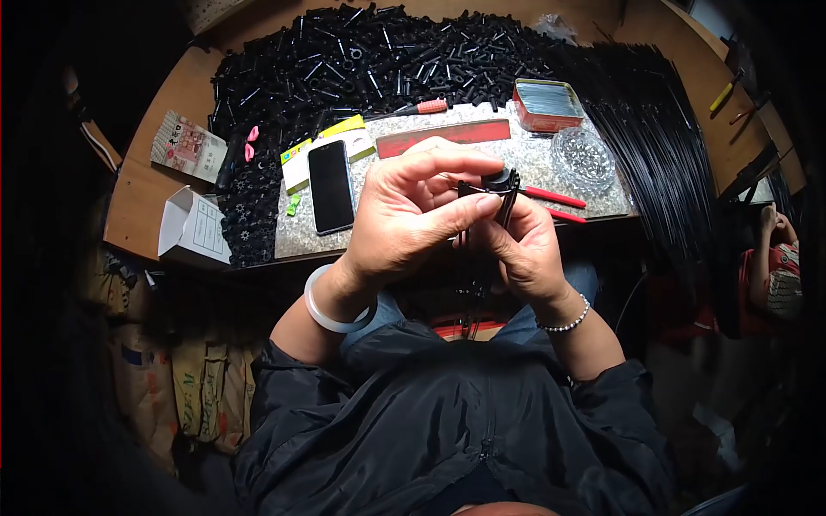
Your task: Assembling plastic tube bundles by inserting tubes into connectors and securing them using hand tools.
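Both my hands are raised together in front of the bench's near edge. My left hand (404,202), with a white bangle at its wrist, has thumb and fingers bent closely around a dark assembly of thin black rods with a round black cap (496,180). My right hand (525,249), wearing a beaded bracelet, grips the same rod assembly from the right side, just below the cap. More dark, thin pieces hang below the hands over my lap, too dim to make out. Just behind my right hand lie red-handled pliers (557,198).
A dark phone (331,187), a red bar (447,135), a glass dish (583,160) and a tin of thin metal pieces (548,116) lie on the bench. Black parts (344,60) heap behind; long black rods (658,146) spread right. A white box (191,228) stands left. Another person's arm (764,249) shows far right.
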A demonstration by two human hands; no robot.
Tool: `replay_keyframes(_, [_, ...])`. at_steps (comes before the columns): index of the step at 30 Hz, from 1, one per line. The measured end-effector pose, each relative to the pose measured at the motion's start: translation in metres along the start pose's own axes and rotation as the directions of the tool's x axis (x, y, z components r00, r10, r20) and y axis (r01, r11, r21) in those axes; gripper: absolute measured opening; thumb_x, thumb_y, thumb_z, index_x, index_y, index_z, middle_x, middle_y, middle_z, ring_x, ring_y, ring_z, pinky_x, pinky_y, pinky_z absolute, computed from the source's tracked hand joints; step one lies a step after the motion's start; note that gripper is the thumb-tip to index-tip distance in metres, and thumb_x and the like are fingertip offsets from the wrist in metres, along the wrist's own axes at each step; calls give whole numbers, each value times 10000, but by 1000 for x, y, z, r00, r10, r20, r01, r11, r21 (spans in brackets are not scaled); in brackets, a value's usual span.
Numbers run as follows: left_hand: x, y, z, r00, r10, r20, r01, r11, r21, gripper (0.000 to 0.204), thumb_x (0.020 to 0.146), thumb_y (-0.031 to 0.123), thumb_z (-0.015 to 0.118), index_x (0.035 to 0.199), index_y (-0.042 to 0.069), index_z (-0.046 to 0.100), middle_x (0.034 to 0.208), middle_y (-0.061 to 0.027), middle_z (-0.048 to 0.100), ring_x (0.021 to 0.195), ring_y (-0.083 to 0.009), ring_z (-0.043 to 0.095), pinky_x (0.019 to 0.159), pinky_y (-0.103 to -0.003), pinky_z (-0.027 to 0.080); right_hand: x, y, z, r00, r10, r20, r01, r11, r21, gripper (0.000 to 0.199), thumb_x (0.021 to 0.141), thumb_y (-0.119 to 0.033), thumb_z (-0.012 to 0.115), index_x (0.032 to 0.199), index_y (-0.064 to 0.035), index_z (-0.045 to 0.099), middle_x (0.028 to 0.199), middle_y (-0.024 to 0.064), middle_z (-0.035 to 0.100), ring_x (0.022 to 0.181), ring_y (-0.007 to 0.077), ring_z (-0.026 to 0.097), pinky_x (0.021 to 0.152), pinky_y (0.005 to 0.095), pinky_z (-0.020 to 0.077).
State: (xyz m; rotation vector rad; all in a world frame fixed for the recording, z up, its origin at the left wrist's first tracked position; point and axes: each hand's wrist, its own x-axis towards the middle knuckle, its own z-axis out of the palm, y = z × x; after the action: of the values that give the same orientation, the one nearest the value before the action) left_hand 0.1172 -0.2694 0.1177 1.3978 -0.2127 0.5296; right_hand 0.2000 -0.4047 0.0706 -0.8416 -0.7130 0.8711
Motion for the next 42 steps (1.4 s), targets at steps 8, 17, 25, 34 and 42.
replay_keyframes(8, [4,3,-2,1000,5,28,-5,1000,-2,249,804,-65,624,1052,-57,608,923,-67,572,850,-132,611,761,-231,504,3,4,-6,994,-109,6,107,984,144,269,910,-266,549,1007,-17,520,897,58,580,908,145,554,827,317,465])
replay_keyframes(17, [2,6,5,999,41,-24,-41,999,36,229,768,-90,654,994,-61,626,893,-86,597,745,-124,615,673,-218,517,-2,-7,-13,995,-90,42,91,996,-17,200,868,-171,618,961,-5,557,802,45,604,785,129,601,738,247,491])
replay_keyframes(25, [5,-1,-1,997,56,44,-53,996,-72,232,773,-62,661,1003,-51,629,899,-86,624,787,-130,628,712,-233,525,6,-3,-25,989,-48,138,51,999,-20,230,859,-202,626,974,-11,569,819,48,612,803,130,596,765,275,495])
replay_keyframes(34, [10,1,-1,987,-155,44,161,966,-201,539,711,-36,714,1212,-27,517,970,-157,656,833,-157,627,790,-283,503,13,-4,-11,960,41,278,-138,930,340,243,846,-208,645,1011,-43,576,816,64,619,709,117,586,625,228,489])
replay_keyframes(42, [6,23,17,992,-97,-83,118,946,301,581,762,-50,614,1302,-65,401,1098,-136,597,964,-161,591,855,-257,453,1,-1,9,982,-128,-138,131,991,15,118,866,-81,618,820,-75,509,738,10,591,616,46,540,527,185,431])
